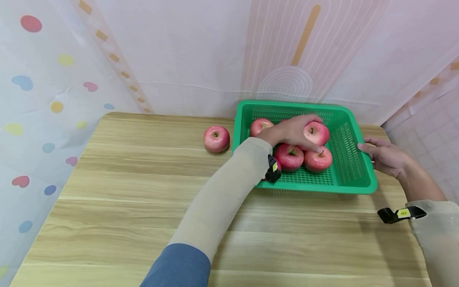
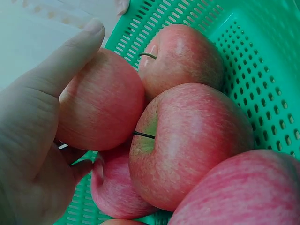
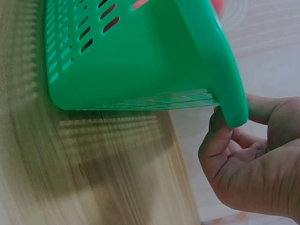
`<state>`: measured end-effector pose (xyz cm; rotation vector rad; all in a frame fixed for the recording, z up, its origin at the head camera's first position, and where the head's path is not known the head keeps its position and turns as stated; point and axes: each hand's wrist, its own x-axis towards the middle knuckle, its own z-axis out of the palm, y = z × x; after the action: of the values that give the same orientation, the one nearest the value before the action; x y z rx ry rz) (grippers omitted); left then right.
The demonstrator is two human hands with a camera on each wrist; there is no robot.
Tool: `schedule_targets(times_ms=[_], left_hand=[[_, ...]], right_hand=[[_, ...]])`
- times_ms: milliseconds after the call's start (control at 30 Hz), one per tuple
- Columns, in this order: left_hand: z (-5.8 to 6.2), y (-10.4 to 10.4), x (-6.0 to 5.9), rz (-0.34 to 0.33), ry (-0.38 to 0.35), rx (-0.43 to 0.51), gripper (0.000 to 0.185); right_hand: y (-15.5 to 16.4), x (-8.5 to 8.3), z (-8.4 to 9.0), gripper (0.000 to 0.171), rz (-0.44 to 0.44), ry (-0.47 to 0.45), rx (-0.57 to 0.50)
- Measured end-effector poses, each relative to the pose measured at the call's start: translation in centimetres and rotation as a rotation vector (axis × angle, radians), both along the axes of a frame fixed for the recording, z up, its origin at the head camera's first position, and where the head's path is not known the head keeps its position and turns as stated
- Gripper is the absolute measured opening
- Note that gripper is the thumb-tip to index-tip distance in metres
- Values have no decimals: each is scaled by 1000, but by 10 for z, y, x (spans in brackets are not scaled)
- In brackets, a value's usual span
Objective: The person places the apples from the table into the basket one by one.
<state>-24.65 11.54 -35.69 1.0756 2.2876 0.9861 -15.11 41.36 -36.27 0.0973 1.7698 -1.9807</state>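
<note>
A green plastic basket (image 1: pixel 319 189) stands at the back right of the table with several red apples in it. My left hand (image 1: pixel 295 130) reaches into it and grips one apple (image 1: pixel 317 134), thumb and fingers around its sides, above the others. Close below lie a second apple (image 1: pixel 318 160) and a darker red apple (image 1: pixel 289 158). In the left wrist view the gripped apple (image 2: pixel 103 103) touches or nearly touches its neighbours. At the basket's right end, my right hand (image 1: pixel 389 157) pinches the rim (image 3: pixel 229 101), thumb on top and fingers beneath.
Outside the basket, a single apple (image 1: pixel 216 139) sits on the wooden table (image 1: pixel 136 191), just left of the basket. A printed cloth backdrop (image 1: pixel 193 52) hangs right behind the table's back edge. My left forearm crosses over the basket's front left corner.
</note>
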Motion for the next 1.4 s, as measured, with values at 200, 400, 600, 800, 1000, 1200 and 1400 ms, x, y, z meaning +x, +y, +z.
schedule_targets(times_ms=[200,400,600,800,1000,1200,1400], left_hand=[[3,-2,1,6,-27,0,97],[10,-6,-1,-2,-1,-10,89],[25,-11,-1,-3,16,-33,78],[46,-17,2,-13,25,-72,81],[66,-22,5,-47,116,-107,85],[80,-31,8,-59,176,-105,84],[88,-44,10,-61,225,-124,85]], right_hand=[[-1,0,0,27,3,2,-7],[-2,0,0,28,3,6,-2],[-2,0,0,29,0,1,2],[-1,1,0,29,-4,-6,9],[0,0,0,28,-5,-10,12],[0,1,0,28,-6,-9,6],[1,0,1,27,-12,-10,9]])
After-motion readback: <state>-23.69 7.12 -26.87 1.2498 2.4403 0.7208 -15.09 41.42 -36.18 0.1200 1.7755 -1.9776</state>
